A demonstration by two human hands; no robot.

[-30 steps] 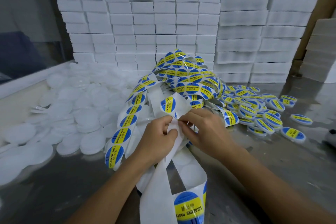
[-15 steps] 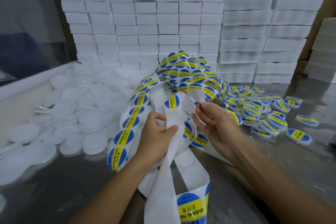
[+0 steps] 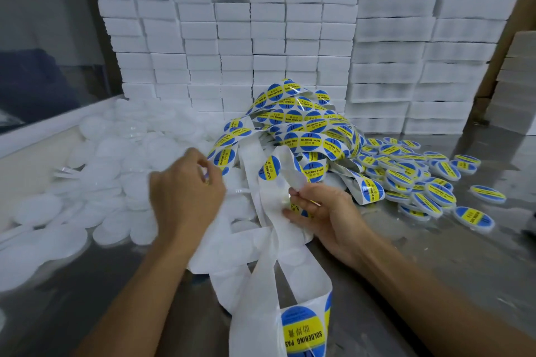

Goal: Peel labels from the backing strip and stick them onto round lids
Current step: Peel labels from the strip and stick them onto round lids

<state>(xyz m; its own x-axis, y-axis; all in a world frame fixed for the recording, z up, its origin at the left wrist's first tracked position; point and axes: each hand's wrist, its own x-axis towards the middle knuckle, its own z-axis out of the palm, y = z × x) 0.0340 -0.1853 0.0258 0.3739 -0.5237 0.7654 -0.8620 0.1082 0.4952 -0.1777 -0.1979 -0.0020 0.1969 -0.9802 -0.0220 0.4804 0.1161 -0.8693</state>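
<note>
Your right hand pinches a peeled label against the white backing strip. Left of the strip, your left hand curls over the blank lids, perhaps holding one.

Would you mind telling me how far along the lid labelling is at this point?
Done: a pile of labelled lids lies on the right. In hand: the right hand pinches the backing strip and seems to hold a peeled label; the left hand hovers over the plain lids. Left: that large heap of plain lids and a tangle of unpeeled labels.
</note>
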